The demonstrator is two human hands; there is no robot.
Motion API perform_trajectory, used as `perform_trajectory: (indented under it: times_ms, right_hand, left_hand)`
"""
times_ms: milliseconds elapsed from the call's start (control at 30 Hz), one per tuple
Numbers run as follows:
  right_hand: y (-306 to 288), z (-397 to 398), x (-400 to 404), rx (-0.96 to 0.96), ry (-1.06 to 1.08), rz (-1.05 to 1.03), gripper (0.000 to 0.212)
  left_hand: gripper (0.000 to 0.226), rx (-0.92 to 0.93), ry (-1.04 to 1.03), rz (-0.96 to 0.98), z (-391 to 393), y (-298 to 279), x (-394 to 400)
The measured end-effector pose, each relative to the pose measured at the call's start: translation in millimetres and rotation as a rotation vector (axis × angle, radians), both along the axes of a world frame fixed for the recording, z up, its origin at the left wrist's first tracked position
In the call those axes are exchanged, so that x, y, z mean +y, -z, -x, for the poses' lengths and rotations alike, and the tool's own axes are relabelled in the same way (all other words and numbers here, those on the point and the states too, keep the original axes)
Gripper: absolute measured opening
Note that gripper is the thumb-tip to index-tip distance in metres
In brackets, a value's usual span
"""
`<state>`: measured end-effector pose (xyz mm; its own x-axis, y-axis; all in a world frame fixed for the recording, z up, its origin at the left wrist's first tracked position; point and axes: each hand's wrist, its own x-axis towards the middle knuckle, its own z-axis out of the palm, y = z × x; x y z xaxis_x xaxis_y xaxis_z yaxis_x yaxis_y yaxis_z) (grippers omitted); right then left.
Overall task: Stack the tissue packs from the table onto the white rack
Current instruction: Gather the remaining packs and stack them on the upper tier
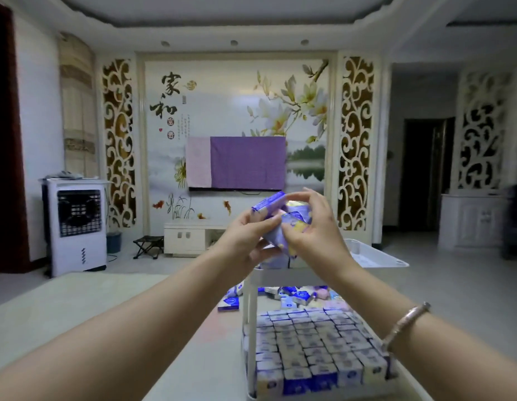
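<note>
Purple-and-white plastic tissue packs (277, 224) are held above the white rack (376, 256), both hands' fingers (303, 195) pinching them. Lower tier full. Next: set them squarely on the top tier.

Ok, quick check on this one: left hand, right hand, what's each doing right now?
Left hand: closed on the tissue packs, held up above the white rack.
Right hand: fingers curled, pinching the same tissue packs.

The room was lit softly and evenly from the front, while the dark doorway (425, 172) at far right was left dim. Straight lines were bowed by wide-angle distortion near the edges. The raised purple tissue packs (280, 218) were smeared by blur.
</note>
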<state>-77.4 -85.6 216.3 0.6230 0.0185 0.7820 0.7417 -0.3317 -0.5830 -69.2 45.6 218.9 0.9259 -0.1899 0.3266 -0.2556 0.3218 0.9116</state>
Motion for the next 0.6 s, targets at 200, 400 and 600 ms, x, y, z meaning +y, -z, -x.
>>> perform_trajectory:
  times_ms: [200, 400, 600]
  right_hand:
    - [3.5, -22.7, -62.0, 0.41, -0.122, -0.448, 0.037]
    - [11.5, -47.8, -110.8, 0.56, -0.26, -0.422, 0.023]
    - [13.0, -67.1, -130.9, 0.455, -0.176, 0.091, 0.028]
  left_hand:
    - [0.019, -0.046, -0.082, -0.08, -15.5, -7.2, -57.8]
    - [0.019, -0.058, -0.117, -0.146, -36.8, -11.0, -72.6]
    - [0.024, -0.026, -0.238, -0.135, -62.0, -12.9, -60.6]
